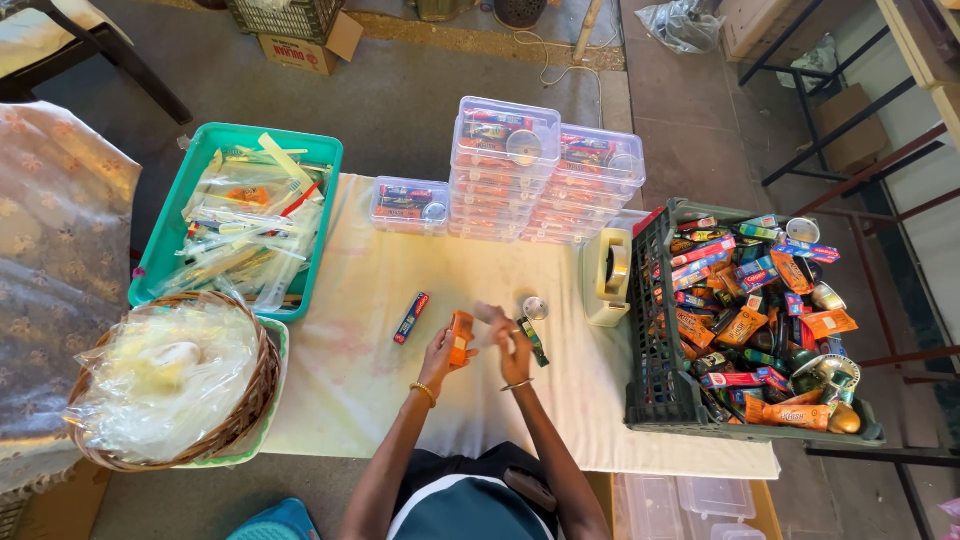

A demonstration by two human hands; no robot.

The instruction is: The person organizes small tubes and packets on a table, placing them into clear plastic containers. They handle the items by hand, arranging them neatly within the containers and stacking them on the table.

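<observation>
Left hand (440, 352) closed around orange packet (460, 338), long axis upright, top pointing away from the person, above the cloth-covered table (400, 400). Right hand (513, 350) blurred, grip unclear; dark green packet (533, 341) beside it, angled away-left.

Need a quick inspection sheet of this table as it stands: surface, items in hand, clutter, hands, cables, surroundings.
Surface: table covered with a pale cloth.
Job's things: orange packet in the left hand; dark green packet at the right hand; blue tube box and small round tin on the cloth.
Clutter: stacked clear boxes, teal tray, wicker basket, dark crate of packets, tape dispenser.
Grippers: the left grips; right hand's grip blurred.
Cables: white cord on the floor.
Surroundings: metal frames, cardboard box.
</observation>
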